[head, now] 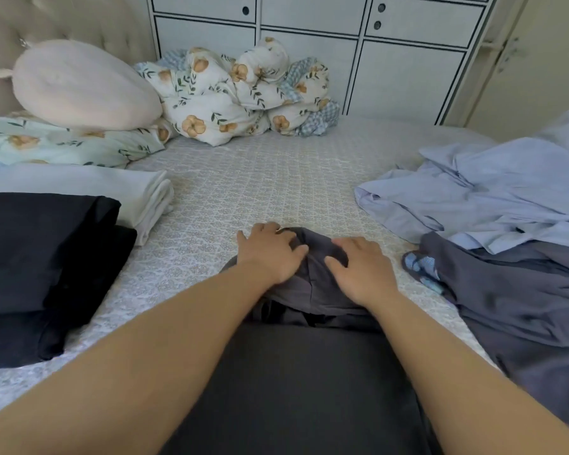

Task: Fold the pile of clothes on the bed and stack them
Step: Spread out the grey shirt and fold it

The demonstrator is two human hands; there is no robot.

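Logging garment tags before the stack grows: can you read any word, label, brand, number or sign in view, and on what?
None readable. No text shows on the dark grey garment under both hands, the folded black and white clothes, the unfolded pile, or the cabinet doors.

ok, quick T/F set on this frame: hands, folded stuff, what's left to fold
1. Both hands rest on the dark grey garment in front of the person. True: left hand, right hand.
2. The folded black clothes lie on the right side of the bed. False: they lie on the left.
3. A folded white item lies just beyond the black clothes. True.
4. The light blue shirts are neatly folded. False: they lie crumpled, unfolded.
5. The floral bedding is spread flat. False: it is bunched up by the cabinets.
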